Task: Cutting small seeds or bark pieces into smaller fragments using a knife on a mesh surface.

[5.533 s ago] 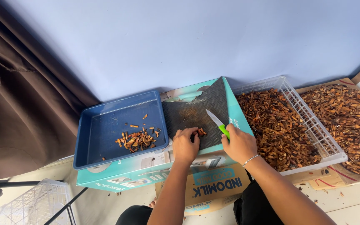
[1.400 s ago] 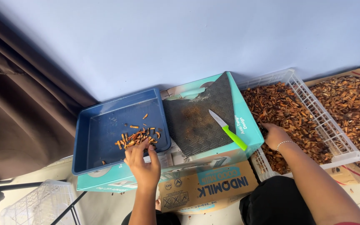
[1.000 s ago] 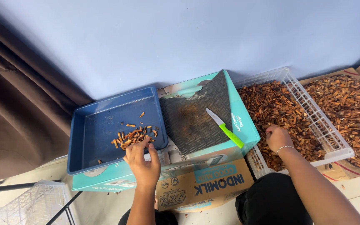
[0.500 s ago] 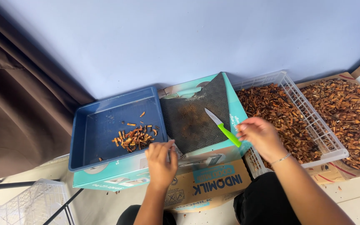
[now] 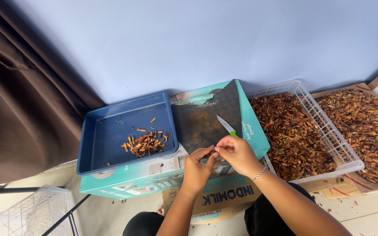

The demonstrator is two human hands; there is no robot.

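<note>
Work surface: dark ribbed mat (image 5: 206,120) on a teal box (image 5: 250,131), against a pale blue wall. Left hand (image 5: 196,164) and right hand (image 5: 237,153) meet fingertip to fingertip at the mat's near edge — pinching something too small to identify; knife (image 5: 225,126) lies just beyond.

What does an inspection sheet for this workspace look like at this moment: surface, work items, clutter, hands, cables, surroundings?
Surface: dark ribbed mat lying on a teal cardboard box.
Work items: knife with a green handle on the mat; blue tray holding a small pile of cut brown pieces; white basket full of brown dried pieces.
Clutter: more dried pieces on cardboard at far right; a few scraps on the floor.
Hands: left hand and right hand meet fingertip to fingertip at the mat's near edge; anything pinched is too small to tell.
Cables: nothing seen.
Surroundings: pale blue wall, brown curtain, white wire basket on the floor.
</note>
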